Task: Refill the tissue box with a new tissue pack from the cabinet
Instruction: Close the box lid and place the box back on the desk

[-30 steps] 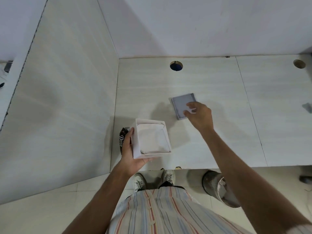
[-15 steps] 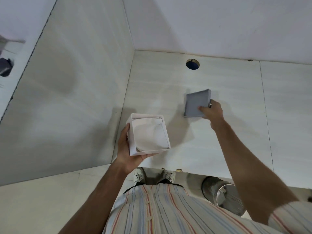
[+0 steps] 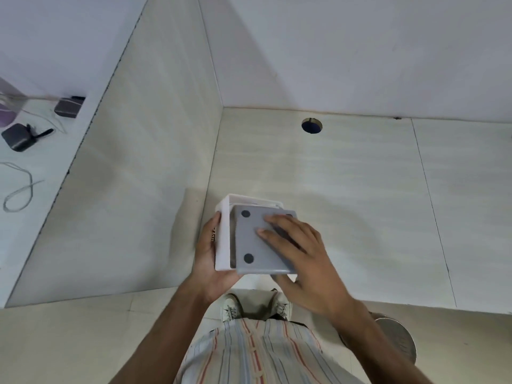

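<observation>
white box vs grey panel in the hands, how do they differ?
Colour: the white box is white, the grey panel grey with dark round pads. Shape: the box is a hollow shell, the panel a flat plate. Hold: the left hand grips the box's side; the right hand lays flat fingers on the panel. Both are squarish; the panel sits over the box's opening.

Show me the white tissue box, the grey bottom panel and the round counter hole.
white tissue box (image 3: 223, 242), head view, left side wall
grey bottom panel (image 3: 248, 236), head view, bare face between pads
round hole (image 3: 312, 125), head view, dark middle
</observation>
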